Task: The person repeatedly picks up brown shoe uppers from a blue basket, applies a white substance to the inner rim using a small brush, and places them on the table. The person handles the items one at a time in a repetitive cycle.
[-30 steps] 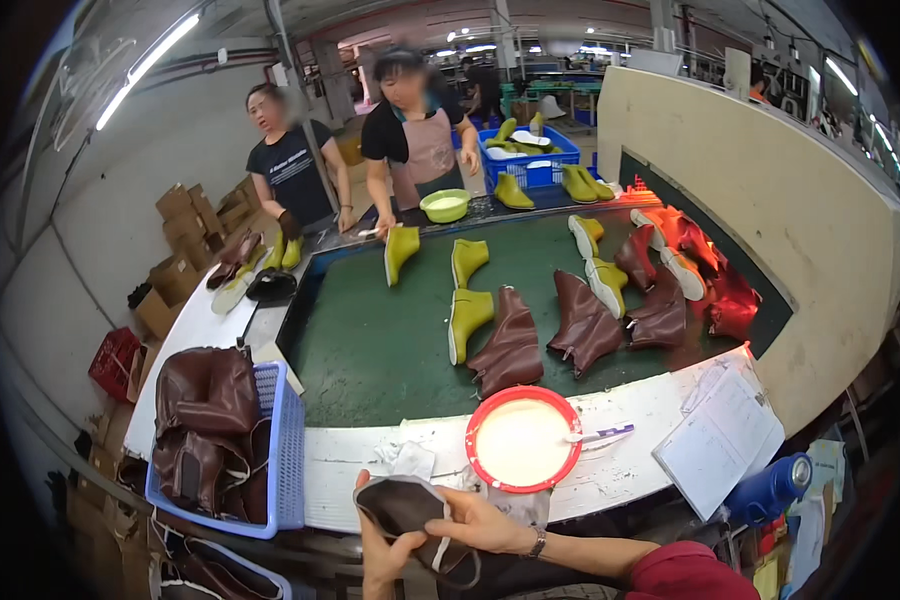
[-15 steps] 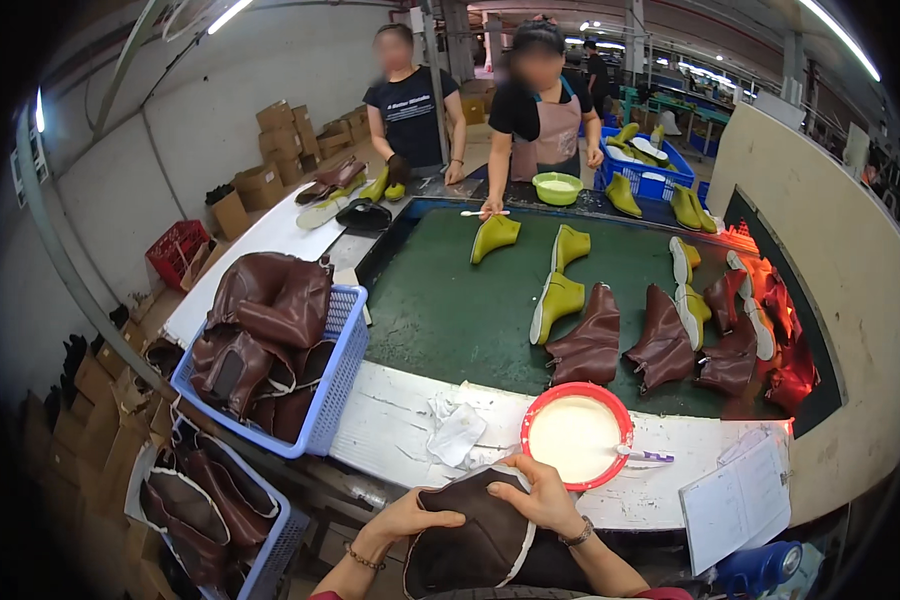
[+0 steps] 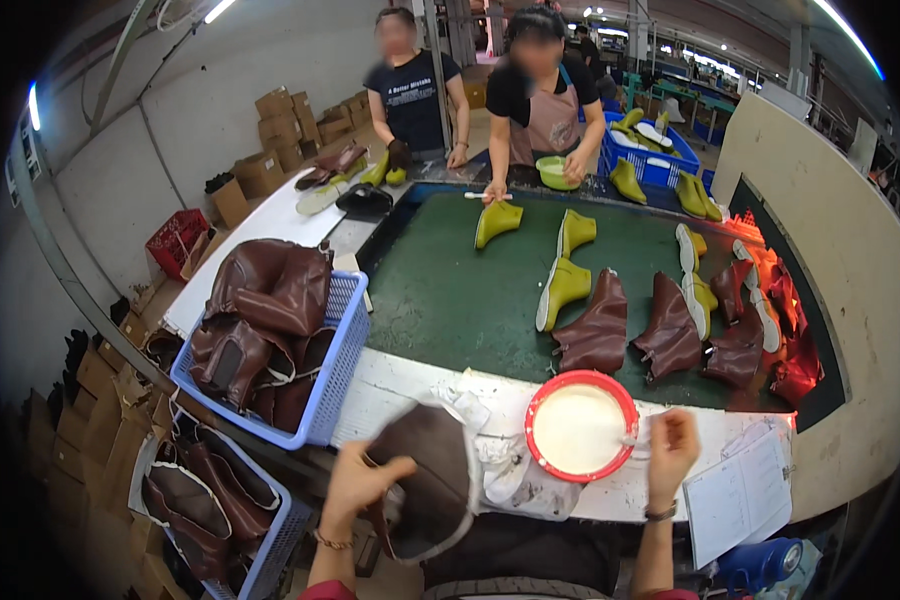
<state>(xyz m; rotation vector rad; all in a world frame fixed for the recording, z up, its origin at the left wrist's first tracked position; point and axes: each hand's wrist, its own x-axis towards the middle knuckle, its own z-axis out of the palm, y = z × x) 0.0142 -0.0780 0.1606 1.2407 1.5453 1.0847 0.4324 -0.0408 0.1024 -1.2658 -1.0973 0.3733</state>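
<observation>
My left hand (image 3: pixel 362 487) is closed on a brown leather boot upper (image 3: pixel 425 465), thumb on its dark lining, the pale raw edge turned toward me. At the right of a red bowl (image 3: pixel 582 377) of cream-coloured liquid, my right hand (image 3: pixel 674 452) is closed round the handle of a brush (image 3: pixel 632 440), whose head reaches the bowl's rim. The hand and handle are slightly blurred. Beside the bowl lies a crumpled white cloth (image 3: pixel 505 465).
Brown boot uppers fill two blue baskets (image 3: pixel 345 370) (image 3: pixel 288 530) at left. The green conveyor (image 3: pixel 440 310) carries yellow-green boots (image 3: pixel 564 295) and brown uppers (image 3: pixel 592 325) beside a glowing opening. Opposite, a person (image 3: pixel 545 110) holds a brush and green bowl; another person (image 3: pixel 415 100) stands beside. Papers (image 3: pixel 735 505) lie right.
My right hand has left the boot upper and moved right to the brush. The upper has shifted left in my left hand. The person opposite has taken hold of the green bowl.
</observation>
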